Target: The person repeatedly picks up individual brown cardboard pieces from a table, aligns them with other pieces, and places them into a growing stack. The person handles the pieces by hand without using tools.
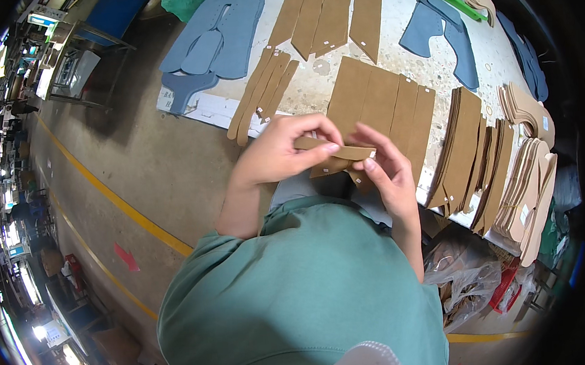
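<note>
A narrow brown strip (pixel 353 152) of leather-like material is held in front of my body, with a small white sticker at its right end. My left hand (pixel 273 150) pinches it between thumb and forefinger. At the stickered end, the thumb of my right hand (pixel 392 172) presses against the strip while the forefinger is raised above it, slightly blurred. Its other fingers are partly hidden behind. Just beyond my hands, wide brown panels (pixel 378 102) lie side by side on the table's near edge, some carrying small white stickers.
The worn white table (pixel 406 66) carries narrow brown strips (pixel 266 89), pointed brown pieces (pixel 322 18) and blue cut pieces (pixel 211 32). Stacks of brown pieces (pixel 463 150) and beige pieces (pixel 527 193) stand right. A plastic bag (pixel 464 265) is below; a yellow floor line (pixel 132 211) runs left.
</note>
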Tool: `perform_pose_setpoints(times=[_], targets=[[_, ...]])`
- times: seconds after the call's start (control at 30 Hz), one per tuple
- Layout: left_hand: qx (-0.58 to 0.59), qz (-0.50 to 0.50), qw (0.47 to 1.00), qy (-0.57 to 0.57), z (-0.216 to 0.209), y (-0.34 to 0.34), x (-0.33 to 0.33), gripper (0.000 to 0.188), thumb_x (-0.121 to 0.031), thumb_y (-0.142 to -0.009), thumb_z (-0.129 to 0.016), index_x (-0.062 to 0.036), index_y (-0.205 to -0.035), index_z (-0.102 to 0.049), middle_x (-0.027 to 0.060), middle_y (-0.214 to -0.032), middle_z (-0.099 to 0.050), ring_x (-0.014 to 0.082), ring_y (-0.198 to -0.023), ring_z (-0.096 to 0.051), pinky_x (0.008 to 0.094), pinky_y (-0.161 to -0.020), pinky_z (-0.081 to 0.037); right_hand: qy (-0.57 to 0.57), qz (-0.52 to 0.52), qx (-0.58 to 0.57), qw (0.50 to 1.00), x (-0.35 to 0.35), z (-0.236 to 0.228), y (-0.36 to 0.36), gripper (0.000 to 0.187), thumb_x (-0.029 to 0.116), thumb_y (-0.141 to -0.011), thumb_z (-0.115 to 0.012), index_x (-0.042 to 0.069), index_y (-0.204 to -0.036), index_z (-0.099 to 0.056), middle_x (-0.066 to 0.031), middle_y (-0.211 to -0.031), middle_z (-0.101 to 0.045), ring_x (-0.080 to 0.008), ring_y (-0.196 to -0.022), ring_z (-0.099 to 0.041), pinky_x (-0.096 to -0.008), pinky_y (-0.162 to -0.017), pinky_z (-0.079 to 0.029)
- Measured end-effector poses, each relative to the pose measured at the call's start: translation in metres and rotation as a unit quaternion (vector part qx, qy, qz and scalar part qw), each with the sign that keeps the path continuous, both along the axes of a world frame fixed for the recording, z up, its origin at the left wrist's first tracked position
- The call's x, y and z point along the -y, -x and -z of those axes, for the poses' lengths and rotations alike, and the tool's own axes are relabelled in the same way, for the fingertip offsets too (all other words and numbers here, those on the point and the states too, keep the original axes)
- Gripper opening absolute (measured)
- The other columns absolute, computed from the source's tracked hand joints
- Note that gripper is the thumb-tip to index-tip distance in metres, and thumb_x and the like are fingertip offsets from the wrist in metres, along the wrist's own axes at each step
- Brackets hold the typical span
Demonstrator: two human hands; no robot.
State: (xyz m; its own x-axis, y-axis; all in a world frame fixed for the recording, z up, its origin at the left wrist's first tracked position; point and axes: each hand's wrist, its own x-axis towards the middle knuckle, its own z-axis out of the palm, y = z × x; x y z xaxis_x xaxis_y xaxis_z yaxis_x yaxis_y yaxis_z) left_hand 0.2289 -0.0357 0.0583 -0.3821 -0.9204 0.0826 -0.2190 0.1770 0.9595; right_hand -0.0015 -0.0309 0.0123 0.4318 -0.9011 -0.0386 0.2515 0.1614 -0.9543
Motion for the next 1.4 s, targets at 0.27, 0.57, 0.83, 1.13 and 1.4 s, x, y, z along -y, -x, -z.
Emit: perform_pose_setpoints(times=[0.27,0.57,0.83,1.13,1.4], targets=[[0.035,-0.092,0.995,0.031,0.031,-0.006,0.015,0.011,-0.008,-0.09,-0.067,0.0,-0.097,-0.067,-0.0001,-0.083,-0.065,0.0051,-0.077,-0.059,0.0233,-0.072,-0.048,-0.015,0.132,-0.067,0.989,0.008,0.008,0.022,0.022,0.008,-0.098,-0.06,-0.001,-0.117,-0.067,-0.0046,-0.085,-0.068,-0.0072,-0.072,-0.061,-0.0203,-0.067,-0.049],[0.217,-0.385,0.895,0.053,0.054,-0.06,0.027,0.012,-0.017,-0.086,-0.07,-0.0066,-0.091,-0.07,0.0038,-0.068,-0.064,0.0136,-0.053,-0.056,0.0306,-0.056,-0.047,0.037,0.241,-0.295,0.924,0.009,0.021,0.036,0.021,0.006,-0.096,-0.06,0.003,-0.115,-0.069,-0.006,-0.086,-0.069,-0.0077,-0.071,-0.063,-0.0226,-0.063,-0.052],[0.312,-0.411,0.852,0.089,0.065,-0.076,0.043,0.015,-0.017,-0.083,-0.074,-0.0071,-0.093,-0.073,0.0039,-0.082,-0.068,0.0117,-0.063,-0.057,0.0264,-0.061,-0.048,0.218,0.333,-0.422,0.815,0.005,0.01,0.048,0.02,0.003,-0.092,-0.063,0.003,-0.11,-0.071,-0.0059,-0.089,-0.066,-0.0097,-0.07,-0.061,-0.0246,-0.06,-0.051],[0.285,-0.43,0.85,0.111,0.076,-0.068,0.053,0.016,-0.013,-0.078,-0.078,-0.0055,-0.091,-0.072,0.0035,-0.082,-0.068,0.0102,-0.063,-0.057,0.0252,-0.063,-0.049,0.212,0.36,-0.411,0.81,-0.005,0.009,0.063,0.018,0.004,-0.094,-0.062,0.002,-0.11,-0.072,-0.0046,-0.088,-0.063,-0.0064,-0.064,-0.057,-0.0214,-0.053,-0.045],[-0.038,-0.351,0.936,0.015,0.06,-0.083,0.049,0.014,-0.01,-0.086,-0.072,-0.001,-0.091,-0.063,0.0037,-0.088,-0.066,0.0093,-0.072,-0.062,0.0249,-0.069,-0.052,0.208,0.337,-0.386,0.833,-0.011,0.006,0.058,0.019,0.003,-0.094,-0.062,0.003,-0.109,-0.072,-0.0044,-0.089,-0.064,-0.0062,-0.066,-0.056,-0.0212,-0.057,-0.046]])
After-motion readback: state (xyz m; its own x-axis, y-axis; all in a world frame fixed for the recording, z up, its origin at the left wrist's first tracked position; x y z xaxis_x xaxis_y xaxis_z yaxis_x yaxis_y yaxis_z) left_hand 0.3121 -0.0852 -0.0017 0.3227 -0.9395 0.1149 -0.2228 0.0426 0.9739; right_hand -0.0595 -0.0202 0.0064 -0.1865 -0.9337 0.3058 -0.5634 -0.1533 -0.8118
